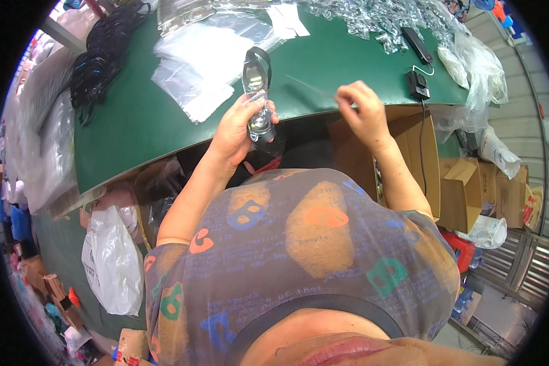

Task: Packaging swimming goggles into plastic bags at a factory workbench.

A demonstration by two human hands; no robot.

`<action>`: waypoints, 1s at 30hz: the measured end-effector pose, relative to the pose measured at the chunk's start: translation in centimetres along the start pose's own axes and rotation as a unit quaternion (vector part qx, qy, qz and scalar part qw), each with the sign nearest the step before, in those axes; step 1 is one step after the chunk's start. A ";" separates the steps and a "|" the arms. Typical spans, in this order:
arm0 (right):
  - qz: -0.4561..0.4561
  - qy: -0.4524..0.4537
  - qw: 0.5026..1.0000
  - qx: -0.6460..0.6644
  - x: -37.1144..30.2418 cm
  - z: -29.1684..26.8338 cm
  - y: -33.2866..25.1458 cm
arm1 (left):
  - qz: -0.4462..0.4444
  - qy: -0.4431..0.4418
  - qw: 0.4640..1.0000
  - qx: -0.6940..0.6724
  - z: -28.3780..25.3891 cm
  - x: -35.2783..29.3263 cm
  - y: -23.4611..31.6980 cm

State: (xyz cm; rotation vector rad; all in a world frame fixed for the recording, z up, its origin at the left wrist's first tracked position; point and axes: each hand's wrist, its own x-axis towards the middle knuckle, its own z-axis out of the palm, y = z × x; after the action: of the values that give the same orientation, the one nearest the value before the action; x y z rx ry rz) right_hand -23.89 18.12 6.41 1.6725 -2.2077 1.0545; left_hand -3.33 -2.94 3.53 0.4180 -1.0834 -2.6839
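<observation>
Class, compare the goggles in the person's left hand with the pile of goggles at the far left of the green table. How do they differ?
The held goggles are a single pair with mirrored lenses, raised upright in the left hand; the pile of goggles is a tangled dark heap lying on the green table, untouched. Both have dark straps.

Both forearms come up bare from the lower part of the view, elbows bent and tucked near the body. The left hand is raised at chest height, wrist cocked back, fingers and thumb wrapped tight around what it grips, knuckles facing the camera. The right hand sits a little higher and off to the side, well apart from the left, its wrist straight, fingers curled in and thumb pressed to fingertips in a fine pinch. The right forearm slants outward from elbow to wrist.
</observation>
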 end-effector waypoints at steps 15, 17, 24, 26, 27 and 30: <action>-0.065 -0.071 0.992 0.083 5.2 4.9 -11.2 | 0.090 0.073 0.993 0.032 2.4 -0.9 0.1; -0.054 -0.073 0.988 0.125 5.3 5.1 -11.2 | 0.108 0.070 0.990 0.053 2.3 -1.1 -0.2; 0.169 -0.155 0.892 0.390 6.3 5.2 -9.5 | 0.156 0.011 0.984 0.087 1.6 -0.7 -0.9; 0.168 -0.166 0.886 0.400 5.9 6.0 -8.8 | 0.129 -0.018 0.988 0.088 1.2 -0.6 -1.0; 0.169 -0.178 0.878 0.412 5.9 6.2 -8.5 | 0.128 -0.018 0.988 0.087 1.2 -0.7 -0.9; 0.200 -0.199 0.859 0.428 6.3 5.8 -8.5 | 0.122 -0.010 0.987 0.108 1.4 -0.8 -0.5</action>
State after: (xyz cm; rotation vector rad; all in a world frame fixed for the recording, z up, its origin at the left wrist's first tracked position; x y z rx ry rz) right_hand -16.99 8.69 9.12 1.8813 -2.6159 2.2446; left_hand -3.12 -1.46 4.29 0.2747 -1.3425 -2.3726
